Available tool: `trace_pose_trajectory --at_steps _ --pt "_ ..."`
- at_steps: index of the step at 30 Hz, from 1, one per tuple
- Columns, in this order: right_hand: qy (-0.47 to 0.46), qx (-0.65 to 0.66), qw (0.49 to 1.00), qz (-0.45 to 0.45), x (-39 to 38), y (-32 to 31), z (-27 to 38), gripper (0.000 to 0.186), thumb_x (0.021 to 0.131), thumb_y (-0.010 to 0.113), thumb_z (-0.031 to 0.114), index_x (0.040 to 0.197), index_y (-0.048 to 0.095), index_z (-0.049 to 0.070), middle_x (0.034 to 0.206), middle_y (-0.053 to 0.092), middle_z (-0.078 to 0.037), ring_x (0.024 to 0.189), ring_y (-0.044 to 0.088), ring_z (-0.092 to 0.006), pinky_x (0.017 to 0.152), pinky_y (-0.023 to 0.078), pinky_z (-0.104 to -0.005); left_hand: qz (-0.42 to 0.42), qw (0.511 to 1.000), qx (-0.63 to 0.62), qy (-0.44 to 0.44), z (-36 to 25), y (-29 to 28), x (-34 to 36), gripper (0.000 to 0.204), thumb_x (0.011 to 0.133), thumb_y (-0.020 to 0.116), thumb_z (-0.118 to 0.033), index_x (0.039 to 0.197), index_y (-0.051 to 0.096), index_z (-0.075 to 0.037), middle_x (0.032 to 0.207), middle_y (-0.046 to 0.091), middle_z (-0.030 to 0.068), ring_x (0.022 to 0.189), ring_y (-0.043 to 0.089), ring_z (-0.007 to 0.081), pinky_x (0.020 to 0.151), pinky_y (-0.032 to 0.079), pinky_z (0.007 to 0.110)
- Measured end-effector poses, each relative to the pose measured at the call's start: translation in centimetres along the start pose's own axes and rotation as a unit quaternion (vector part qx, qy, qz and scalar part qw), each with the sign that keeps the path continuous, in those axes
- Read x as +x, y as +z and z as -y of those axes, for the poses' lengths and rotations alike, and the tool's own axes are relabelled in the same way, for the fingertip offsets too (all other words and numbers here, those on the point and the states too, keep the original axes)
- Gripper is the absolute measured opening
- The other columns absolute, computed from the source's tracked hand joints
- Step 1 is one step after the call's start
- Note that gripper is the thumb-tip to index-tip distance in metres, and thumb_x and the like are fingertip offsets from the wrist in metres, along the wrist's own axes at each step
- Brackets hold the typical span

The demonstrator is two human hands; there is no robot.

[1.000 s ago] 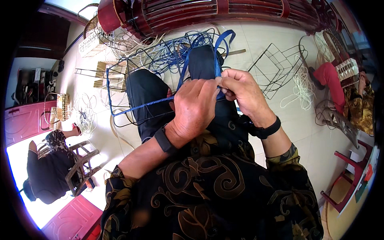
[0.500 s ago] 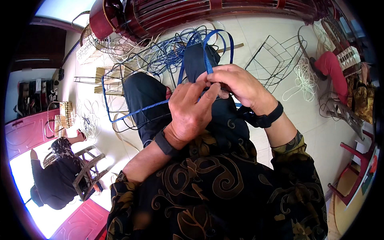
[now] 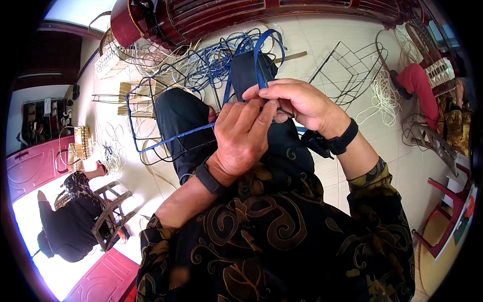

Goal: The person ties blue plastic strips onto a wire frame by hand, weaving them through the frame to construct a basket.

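Observation:
A black wire frame [image 3: 130, 115] rests across my lap, its near edge wound with blue strip. My left hand [image 3: 240, 136] is closed around that wrapped edge, knuckles up. Just to its right, my right hand [image 3: 308, 106] pinches a flat blue strip [image 3: 260, 75] between thumb and forefinger. The strip rises from the pinch and bends over in a tall loop above my right knee. The fingertips of both hands nearly meet, and they hide the spot where strip and wire come together.
Tangled blue and pale strips [image 3: 209, 70] lie on the floor beyond my knees. Another wire frame [image 3: 347, 70] and a pale strip bundle [image 3: 385, 98] are at the right. A dark red bench [image 3: 226, 22] stands at the far side. People sit at left [image 3: 73, 221] and right [image 3: 425, 95].
My right hand has shifted slightly right, its fingers a little more opened out around the pinch. The blue loop has tipped left and narrowed. My left hand keeps its place on the frame.

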State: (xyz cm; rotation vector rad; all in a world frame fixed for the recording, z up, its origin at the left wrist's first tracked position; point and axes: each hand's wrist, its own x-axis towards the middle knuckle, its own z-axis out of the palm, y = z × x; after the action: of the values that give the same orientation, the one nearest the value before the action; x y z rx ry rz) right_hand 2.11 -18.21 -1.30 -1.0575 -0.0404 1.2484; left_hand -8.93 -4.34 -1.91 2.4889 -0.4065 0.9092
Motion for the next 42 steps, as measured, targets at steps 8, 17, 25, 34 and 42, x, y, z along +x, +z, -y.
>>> trace_pose_trajectory --at_steps 8,17,25,34,42 --pt "-0.032 0.000 0.997 0.074 0.4 -1.3 -0.5 0.035 0.100 0.052 0.022 0.122 0.064 -0.002 0.102 0.069 -0.005 0.088 0.065 -0.0108 0.079 0.051 -0.0233 -0.027 0.999 0.016 0.037 0.5 0.5 -0.3 0.031 0.070 0.067 -0.003 0.100 0.066 0.005 0.086 0.058 0.0115 0.069 0.056 0.0234 0.060 0.044 0.036" --pt "-0.068 0.016 0.992 0.108 0.2 -1.4 -0.6 0.040 0.102 0.044 0.017 0.131 0.056 -0.008 0.115 0.067 -0.012 0.094 0.063 -0.0130 0.084 0.050 -0.0251 -0.019 0.999 -0.005 -0.031 -0.2 0.3 -0.4 0.030 0.069 0.066 0.002 0.099 0.066 0.004 0.088 0.062 0.0124 0.070 0.059 0.0269 0.063 0.046 0.037" --pt "-0.063 0.040 0.982 0.175 0.8 -2.8 -0.8 0.041 0.102 0.042 0.015 0.135 0.052 -0.009 0.128 0.062 -0.014 0.109 0.062 -0.0148 0.090 0.050 -0.0269 0.024 0.992 -0.021 -0.125 -0.8 -0.2 0.3 0.008 0.069 0.064 -0.005 0.076 0.060 -0.005 0.070 0.054 0.0097 0.063 0.055 0.0282 0.058 0.039 0.039" --pt "0.021 0.014 1.000 -0.004 0.6 -1.6 -0.8 0.028 0.099 0.059 0.017 0.118 0.066 -0.003 0.080 0.063 0.002 0.070 0.059 -0.0041 0.071 0.053 -0.0197 0.095 0.985 -0.030 -0.144 -0.5 -0.5 0.6 0.014 0.071 0.062 -0.004 0.085 0.066 -0.002 0.073 0.059 0.0115 0.067 0.060 0.0305 0.061 0.045 0.041" --pt "-0.016 -0.001 0.999 -0.029 1.3 -2.5 -2.4 0.018 0.093 0.058 0.010 0.076 0.063 0.005 0.067 0.052 0.004 0.061 0.047 -0.0052 0.074 0.051 -0.0241 0.116 0.985 -0.024 -0.127 -0.7 -1.2 1.3 0.017 0.073 0.062 -0.002 0.090 0.065 0.000 0.069 0.055 0.0100 0.065 0.058 0.0294 0.060 0.044 0.039"
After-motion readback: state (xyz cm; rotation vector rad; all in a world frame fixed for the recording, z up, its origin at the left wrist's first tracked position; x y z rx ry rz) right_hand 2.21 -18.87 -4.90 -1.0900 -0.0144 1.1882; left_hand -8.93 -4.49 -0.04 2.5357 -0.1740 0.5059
